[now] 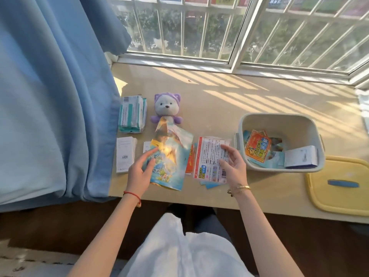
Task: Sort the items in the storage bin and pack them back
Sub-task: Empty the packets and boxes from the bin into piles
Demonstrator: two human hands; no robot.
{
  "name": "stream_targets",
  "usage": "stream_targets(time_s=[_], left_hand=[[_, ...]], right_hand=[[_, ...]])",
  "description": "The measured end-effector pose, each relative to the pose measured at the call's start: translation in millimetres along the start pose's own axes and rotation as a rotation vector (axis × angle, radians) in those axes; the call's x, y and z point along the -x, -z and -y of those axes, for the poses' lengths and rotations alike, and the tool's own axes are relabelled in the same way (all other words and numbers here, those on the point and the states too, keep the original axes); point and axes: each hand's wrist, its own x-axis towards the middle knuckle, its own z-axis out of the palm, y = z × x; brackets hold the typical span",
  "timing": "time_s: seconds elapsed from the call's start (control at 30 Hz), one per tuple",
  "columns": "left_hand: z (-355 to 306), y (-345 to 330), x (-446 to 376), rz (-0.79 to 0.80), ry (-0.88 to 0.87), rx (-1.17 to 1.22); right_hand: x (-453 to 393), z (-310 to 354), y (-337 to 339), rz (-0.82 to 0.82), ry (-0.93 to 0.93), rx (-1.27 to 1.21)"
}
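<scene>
My left hand (142, 168) grips the blue packet (171, 156) near the front edge of the table (259, 192). Its long axis runs away from me, torn end toward the toy bear (166, 107). My right hand (233, 162) rests with loose fingers on the white packet (209, 156).

A thin red cord bracelet (132, 194) rings the wrist of the left hand (139, 172), up-left of the loose white cloth garment (179, 252) over the lap. Slim gold metal bangles (239, 188) (two, it seems) ring the wrist of the right hand (234, 165), up-right of it. Dark trousers (201, 218) show just above it.
</scene>
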Motion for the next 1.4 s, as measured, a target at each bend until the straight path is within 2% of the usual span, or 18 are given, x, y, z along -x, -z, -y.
stream_targets(time_s=[0.17, 0.47, 0.67, 0.83, 0.97, 1.1, 1.27, 1.4], left_hand=[[20.5, -27.6, -9.9, 0.036, 0.031, 0.028], [85.6, -138.3, -42.3, 0.071, 0.042, 0.011], [131.4, -210.0, -59.2, 0.049, 0.068, -0.026], [141.5, -232.3, -68.5, 0.111, 0.087, -0.133], [140.8, -220.6, -71.6, 0.183, 0.017, -0.342], [124.3, -182.0, -68.4, 0.17, -0.075, -0.538], [119.1, -96.8, -59.9, 0.025, -0.203, -0.674], [113.3, -34.7, -51.5, -0.113, -0.202, -0.799]], right_hand=[[-0.5, -9.3, 19.6, -0.078, -0.027, -0.027], [-4.1, -52.9, 82.4, -0.186, -0.053, -0.069], [-23.7, -73.7, 106.6, -0.168, -0.03, -0.096], [-41.0, -76.1, 107.5, -0.126, -0.015, -0.087], [-48.5, -71.9, 97.2, -0.087, -0.008, -0.071], [-53.8, -68.6, 73.4, -0.006, -0.004, -0.037], [-67.7, -85.6, 19.0, 0.094, 0.011, 0.063], [-90.9, -116.6, -31.4, 0.146, -0.018, 0.184]])
